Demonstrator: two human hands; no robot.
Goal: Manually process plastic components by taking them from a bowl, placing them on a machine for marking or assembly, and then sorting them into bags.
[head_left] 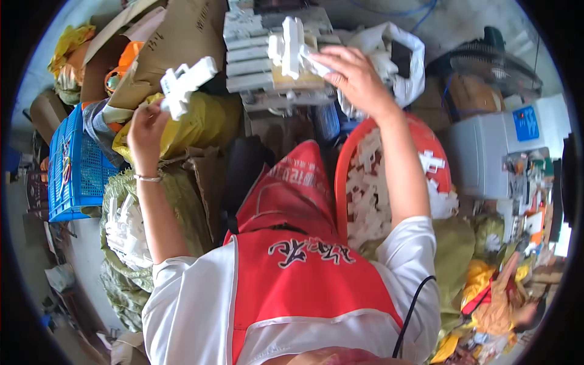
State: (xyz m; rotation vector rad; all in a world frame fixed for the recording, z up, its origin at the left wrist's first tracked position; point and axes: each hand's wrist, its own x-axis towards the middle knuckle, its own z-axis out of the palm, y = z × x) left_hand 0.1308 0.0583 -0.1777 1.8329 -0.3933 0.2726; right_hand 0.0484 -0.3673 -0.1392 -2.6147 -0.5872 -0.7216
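Observation:
At the left, raised over a yellow bag, my left hand (146,131) pinches the lower end of a white plastic part (185,86). That part is blocky, with short arms, like a toy gun shape. Over a light slatted bench (246,58) my right hand (356,79) has its fingers and thumb around the near end of another white plastic part (293,47). The second part stands over a small block-like fixture on the bench; whether it rests in the fixture I cannot tell. My fingertips partly hide its right end.
A red tub (342,182) of white parts stands by my right leg. At my left are a green woven sack (182,201) with white parts, a blue crate (79,164), a yellow bag (210,125) and a cardboard box (188,42). A fan (496,67) stands far right.

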